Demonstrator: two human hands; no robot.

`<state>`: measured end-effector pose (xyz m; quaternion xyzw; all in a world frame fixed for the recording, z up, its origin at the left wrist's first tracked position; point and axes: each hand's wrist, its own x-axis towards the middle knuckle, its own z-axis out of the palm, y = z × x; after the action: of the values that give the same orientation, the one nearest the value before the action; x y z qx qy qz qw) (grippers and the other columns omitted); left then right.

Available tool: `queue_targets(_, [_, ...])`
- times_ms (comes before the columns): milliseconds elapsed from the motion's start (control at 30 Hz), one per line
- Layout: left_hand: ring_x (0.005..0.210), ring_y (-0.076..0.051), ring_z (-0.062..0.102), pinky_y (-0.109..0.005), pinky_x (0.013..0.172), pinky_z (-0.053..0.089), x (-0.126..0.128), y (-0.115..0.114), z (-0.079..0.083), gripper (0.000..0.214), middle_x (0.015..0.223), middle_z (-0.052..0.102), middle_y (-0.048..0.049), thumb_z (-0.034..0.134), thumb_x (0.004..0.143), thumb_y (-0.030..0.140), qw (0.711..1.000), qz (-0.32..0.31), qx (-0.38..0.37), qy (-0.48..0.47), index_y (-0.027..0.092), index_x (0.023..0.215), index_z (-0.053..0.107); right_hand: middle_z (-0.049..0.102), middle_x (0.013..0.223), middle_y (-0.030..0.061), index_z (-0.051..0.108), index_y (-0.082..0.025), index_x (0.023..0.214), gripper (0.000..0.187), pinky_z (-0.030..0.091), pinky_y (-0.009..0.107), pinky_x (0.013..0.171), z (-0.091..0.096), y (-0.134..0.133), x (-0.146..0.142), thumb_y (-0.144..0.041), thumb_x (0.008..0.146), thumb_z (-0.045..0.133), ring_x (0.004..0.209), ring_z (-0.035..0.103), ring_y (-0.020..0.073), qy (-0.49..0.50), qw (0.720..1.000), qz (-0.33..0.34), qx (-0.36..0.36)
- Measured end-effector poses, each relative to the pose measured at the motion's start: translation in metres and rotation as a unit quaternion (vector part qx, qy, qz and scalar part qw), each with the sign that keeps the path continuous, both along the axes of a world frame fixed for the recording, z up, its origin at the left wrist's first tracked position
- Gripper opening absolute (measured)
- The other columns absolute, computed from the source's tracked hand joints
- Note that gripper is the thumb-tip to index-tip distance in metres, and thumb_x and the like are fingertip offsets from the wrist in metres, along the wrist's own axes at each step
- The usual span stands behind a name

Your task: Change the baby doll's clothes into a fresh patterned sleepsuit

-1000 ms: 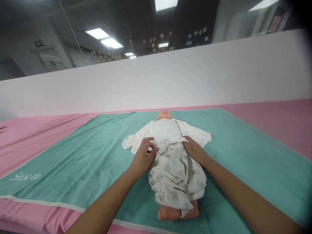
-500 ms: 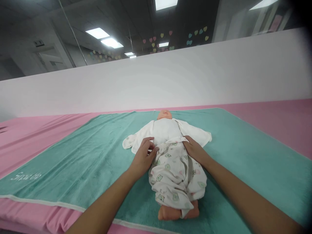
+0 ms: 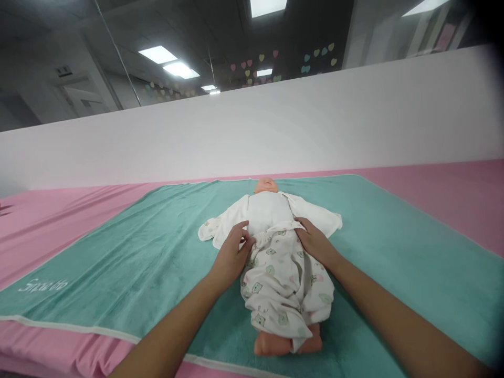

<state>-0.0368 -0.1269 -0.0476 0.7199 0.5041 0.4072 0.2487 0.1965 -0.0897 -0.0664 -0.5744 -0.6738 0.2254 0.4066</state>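
A baby doll (image 3: 266, 185) lies on its back, head away from me, on a teal blanket (image 3: 129, 262). It wears a white top (image 3: 268, 211) with the sleeves spread out. White printed pants (image 3: 281, 273) cover its legs, and the bare feet (image 3: 275, 343) stick out at the bottom. At the left side of the waistband, my left hand (image 3: 233, 254) pinches the pants' edge between thumb and fingers. My right hand (image 3: 315, 243) grips the waistband on the other side, its fingertips partly hidden by the cloth.
A pink cover (image 3: 79, 207) lies under the teal blanket and shows around its edges. Behind the doll's head rises a low white wall (image 3: 236, 136), with a mirror or glass pane (image 3: 197, 42) above it. White lettering marks the blanket's left corner.
Hardly anything differs. My left hand's fingers have shifted very slightly at the waistband; the doll, the pants and my right hand look almost the same.
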Motion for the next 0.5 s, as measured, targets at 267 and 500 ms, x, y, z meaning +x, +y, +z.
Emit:
queue_targets(267, [0.106,-0.017,0.052,-0.032,0.086,0.038,-0.001,0.009,0.003,0.016,0.123,0.055,-0.0019,0.036,0.091,0.032,1.0,0.022,0.004,-0.009,0.021,0.078,0.037,0.054,0.125,-0.0002,0.057,-0.027,0.117,0.043,0.037,0.037,0.1,0.005,0.002,0.0,-0.027,0.076,0.045,0.115,0.049,0.0214,0.049,0.999,-0.01,0.02])
queue_targets(500, [0.065,-0.016,0.049,-0.027,0.062,0.034,0.001,0.04,0.001,0.019,0.069,0.052,0.0015,0.033,0.09,0.037,0.991,0.109,0.031,0.075,0.022,0.079,0.037,0.066,0.098,0.0027,0.066,-0.022,0.093,0.032,0.044,0.035,0.082,0.002,0.008,-0.002,-0.032,0.069,0.048,0.089,0.058,0.0219,0.137,0.989,-0.064,-0.003])
